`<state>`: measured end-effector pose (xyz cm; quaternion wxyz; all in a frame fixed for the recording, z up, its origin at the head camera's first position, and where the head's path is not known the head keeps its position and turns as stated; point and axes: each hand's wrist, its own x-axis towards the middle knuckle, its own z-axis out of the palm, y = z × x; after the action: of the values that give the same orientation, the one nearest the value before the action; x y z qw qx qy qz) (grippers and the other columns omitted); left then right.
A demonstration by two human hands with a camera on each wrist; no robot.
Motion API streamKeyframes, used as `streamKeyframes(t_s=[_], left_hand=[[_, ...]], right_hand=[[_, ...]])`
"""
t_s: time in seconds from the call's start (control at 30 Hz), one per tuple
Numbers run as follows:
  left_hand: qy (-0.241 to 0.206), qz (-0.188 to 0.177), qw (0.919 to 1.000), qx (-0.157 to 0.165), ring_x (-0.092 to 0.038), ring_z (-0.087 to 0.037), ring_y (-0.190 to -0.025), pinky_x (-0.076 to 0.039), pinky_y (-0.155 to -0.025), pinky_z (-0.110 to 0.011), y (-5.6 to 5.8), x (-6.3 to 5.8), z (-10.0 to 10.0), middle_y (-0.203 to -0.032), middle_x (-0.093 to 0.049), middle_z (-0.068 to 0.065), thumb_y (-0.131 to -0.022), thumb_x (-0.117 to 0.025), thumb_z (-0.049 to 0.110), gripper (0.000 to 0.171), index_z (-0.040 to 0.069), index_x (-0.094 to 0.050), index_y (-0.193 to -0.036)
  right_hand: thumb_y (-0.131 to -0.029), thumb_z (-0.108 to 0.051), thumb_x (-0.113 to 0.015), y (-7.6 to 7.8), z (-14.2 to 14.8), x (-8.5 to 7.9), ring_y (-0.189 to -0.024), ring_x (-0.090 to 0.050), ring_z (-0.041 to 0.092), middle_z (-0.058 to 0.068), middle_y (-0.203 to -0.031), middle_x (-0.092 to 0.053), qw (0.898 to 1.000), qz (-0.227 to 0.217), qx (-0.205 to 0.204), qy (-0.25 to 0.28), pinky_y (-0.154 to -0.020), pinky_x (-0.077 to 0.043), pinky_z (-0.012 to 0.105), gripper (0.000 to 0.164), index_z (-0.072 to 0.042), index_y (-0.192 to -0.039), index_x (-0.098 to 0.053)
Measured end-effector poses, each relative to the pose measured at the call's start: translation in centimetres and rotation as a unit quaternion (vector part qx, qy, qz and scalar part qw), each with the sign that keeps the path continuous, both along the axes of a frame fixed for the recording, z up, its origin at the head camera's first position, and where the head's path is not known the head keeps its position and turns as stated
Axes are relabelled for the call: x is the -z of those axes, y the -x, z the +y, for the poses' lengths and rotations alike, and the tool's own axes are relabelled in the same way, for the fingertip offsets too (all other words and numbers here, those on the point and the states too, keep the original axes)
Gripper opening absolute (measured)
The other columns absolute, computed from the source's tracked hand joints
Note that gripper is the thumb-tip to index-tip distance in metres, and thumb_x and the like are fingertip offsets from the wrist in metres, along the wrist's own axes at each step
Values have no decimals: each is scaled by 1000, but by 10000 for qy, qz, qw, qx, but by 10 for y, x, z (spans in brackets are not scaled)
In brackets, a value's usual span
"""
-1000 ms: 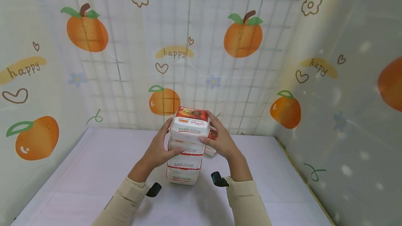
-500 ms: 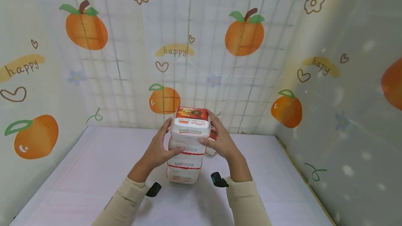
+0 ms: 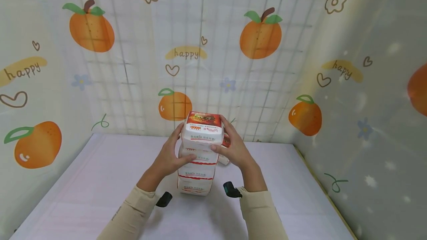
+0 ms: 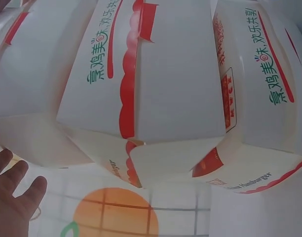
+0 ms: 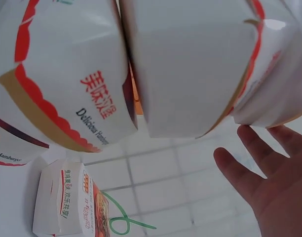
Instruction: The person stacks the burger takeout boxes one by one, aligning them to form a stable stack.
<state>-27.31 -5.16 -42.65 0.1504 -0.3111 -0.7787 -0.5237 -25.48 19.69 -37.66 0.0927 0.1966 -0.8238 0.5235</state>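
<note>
In the head view, a stack of white-and-red paper hamburger boxes (image 3: pixel 197 173) stands mid-table. The top hamburger box (image 3: pixel 203 136), with a burger picture on its lid, sits a little askew on the rest. My left hand (image 3: pixel 166 160) holds the top box from the left, its thumb across the front of the box beneath. From the right, my right hand (image 3: pixel 235 152) grips the same box, thumb at the lower front edge. Fingers (image 4: pixel 30 195) show at the box's edge in the left wrist view. The far sides of both hands' fingers are partly hidden.
Behind the stack to the right, another hamburger box (image 5: pixel 62 197) rests on the white table (image 3: pixel 116 173), half hidden in the head view. A curtain (image 3: pixel 213 80) printed with oranges hangs at the table's back, and the right-hand curtain (image 3: pixel 373 140) runs along its edge.
Both hands keep nearly the same hold on the top box. The stack stays in place, while the head view shifts very slightly.
</note>
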Motion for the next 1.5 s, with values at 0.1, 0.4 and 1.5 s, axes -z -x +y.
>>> streamKeyframes(t_s=[0.1, 0.4, 1.5], left_hand=[[-2, -21, 10000, 3, -36, -26, -135, -32, -103, -64, 0, 0, -1, -150, -36, 7, -78, -81, 43, 101, 39, -15, -154], [16, -88, 10000, -15, -33, -25, -137, -31, -103, -65, 1, 2, -1, -152, -32, 9, -78, -79, 46, 102, 38, -12, -154], [-46, 330, 9994, 21, -29, -22, -141, -30, -110, -51, 0, 6, -4, -156, -28, 4, -80, -78, 43, 99, 21, -18, -156]], right_hand=[[-77, -38, -81, 0, -1, -1, -121, -51, 35, 0, -149, -32, 10000, -43, -42, 58, -87, -52, 48, 98, -48, -152, -18], [-80, -27, -79, -20, -7, -24, -124, -48, 37, 13, -150, -32, 9995, -237, -175, 68, -91, -50, 47, 102, -27, -158, -12], [-83, -22, -77, -23, -7, -19, -127, -47, 39, 17, -149, -36, 9979, -386, -348, 393, -92, -49, 50, 102, -25, -158, -7]])
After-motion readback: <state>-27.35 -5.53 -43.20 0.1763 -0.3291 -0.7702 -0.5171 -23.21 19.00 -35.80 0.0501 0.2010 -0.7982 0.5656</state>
